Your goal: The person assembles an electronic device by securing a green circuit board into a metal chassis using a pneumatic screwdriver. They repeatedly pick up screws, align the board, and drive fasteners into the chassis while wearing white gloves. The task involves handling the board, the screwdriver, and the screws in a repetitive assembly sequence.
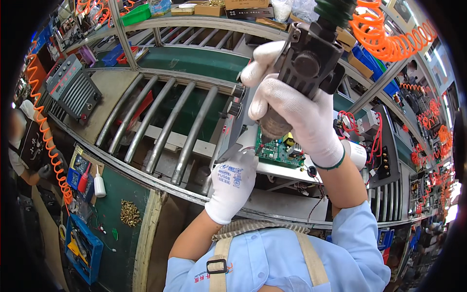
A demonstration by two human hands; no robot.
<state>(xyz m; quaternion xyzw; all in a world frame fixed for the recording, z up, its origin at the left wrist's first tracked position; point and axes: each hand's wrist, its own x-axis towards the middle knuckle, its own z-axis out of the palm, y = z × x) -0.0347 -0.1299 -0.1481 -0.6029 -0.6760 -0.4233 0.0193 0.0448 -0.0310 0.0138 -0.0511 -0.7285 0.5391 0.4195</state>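
Observation:
My right hand [296, 107], in a white glove, is wrapped round the body of a black power screwdriver [311, 63], which hangs from above close to the camera. Beneath it lies a green circuit board [279, 152] with several components, partly covered by the tool and hand. Beside the board a grey front panel [232, 130] with dark knobs stands tilted. My left hand [230, 182], gloved too, has its fingers gathered at the panel's lower edge, gripping it next to the board. The fingertips there are partly hidden. Where the screwdriver's tip points cannot be made out.
Metal rollers [168, 121] run along the conveyor. A grey machine with a control panel [73, 87] stands left. Brass fittings [130, 213], a white bottle [99, 184] and a blue tray [82, 248] lie lower left. Orange coiled hoses [389, 36] hang on both sides. A person [29, 146] is at far left.

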